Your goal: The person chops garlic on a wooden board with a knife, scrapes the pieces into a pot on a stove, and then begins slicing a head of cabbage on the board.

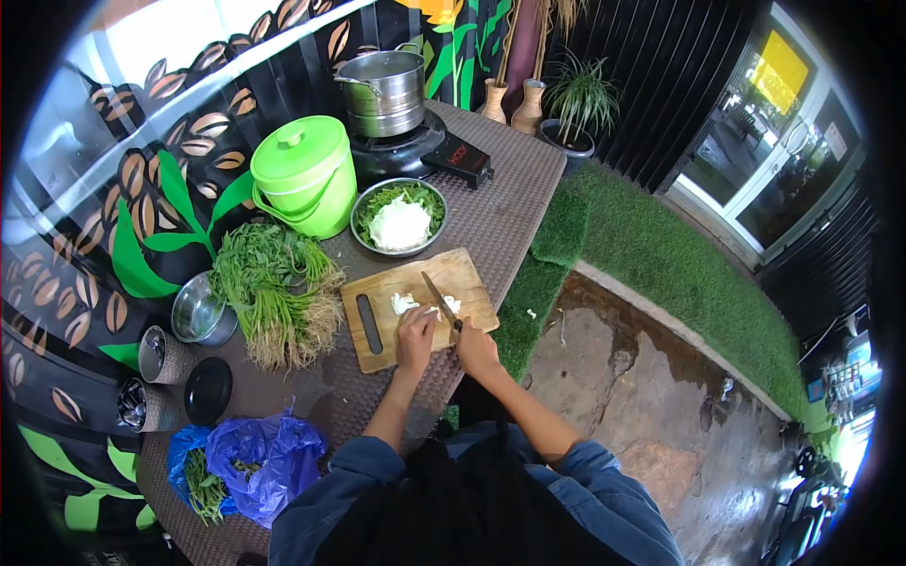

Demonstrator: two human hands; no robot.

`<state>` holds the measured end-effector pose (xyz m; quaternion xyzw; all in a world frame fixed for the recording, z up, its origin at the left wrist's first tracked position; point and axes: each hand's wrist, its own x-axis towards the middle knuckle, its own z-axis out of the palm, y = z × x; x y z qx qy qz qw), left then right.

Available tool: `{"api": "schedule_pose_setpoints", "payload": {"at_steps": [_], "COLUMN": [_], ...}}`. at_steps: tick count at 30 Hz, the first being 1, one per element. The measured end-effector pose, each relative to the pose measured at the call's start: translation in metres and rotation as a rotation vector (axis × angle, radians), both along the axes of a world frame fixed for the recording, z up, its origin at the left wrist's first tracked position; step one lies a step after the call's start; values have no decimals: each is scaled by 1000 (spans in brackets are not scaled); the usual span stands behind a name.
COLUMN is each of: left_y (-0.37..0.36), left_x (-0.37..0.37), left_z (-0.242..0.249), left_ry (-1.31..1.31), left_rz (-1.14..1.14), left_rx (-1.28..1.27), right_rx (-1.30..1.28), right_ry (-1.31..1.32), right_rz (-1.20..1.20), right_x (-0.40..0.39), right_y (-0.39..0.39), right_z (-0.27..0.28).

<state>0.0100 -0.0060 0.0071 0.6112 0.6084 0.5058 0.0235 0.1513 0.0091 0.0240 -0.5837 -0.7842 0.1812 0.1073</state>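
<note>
My right hand is closed round the dark handle of a knife, whose blade points up and left over a wooden cutting board. Beside the blade, my left hand rests on the board with its fingers bent and pressed together; whatever is under the fingertips is hidden. Small white pieces lie just above my left hand, and more white bits sit right of the blade. Behind the board stands a metal bowl with chopped greens and a white heap on top.
Rooted greens lie left of the board, near an empty metal bowl. Behind are a green lidded bucket and a steel pot on a stove. Plastic bags and a black lid are at the near left.
</note>
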Motion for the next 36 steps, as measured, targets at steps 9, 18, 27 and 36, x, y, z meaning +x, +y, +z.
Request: {"api": "schedule_pose_setpoints", "payload": {"at_steps": [9, 18, 27, 36], "left_y": [9, 11, 9, 11], "left_x": [2, -1, -2, -4], "left_z": [1, -2, 3, -4], "left_ry": [-42, -17, -51, -71], "left_rz": [-45, -30, -19, -42], "left_rx": [-39, 2, -29, -25], "right_rx": [19, -19, 170, 61], "right_ry": [52, -10, -138, -45], "right_rz": [34, 80, 45, 121], "right_x": [-2, -1, -13, -8], "right_y": [5, 18, -3, 8], "right_z": [18, 29, -7, 13]}}
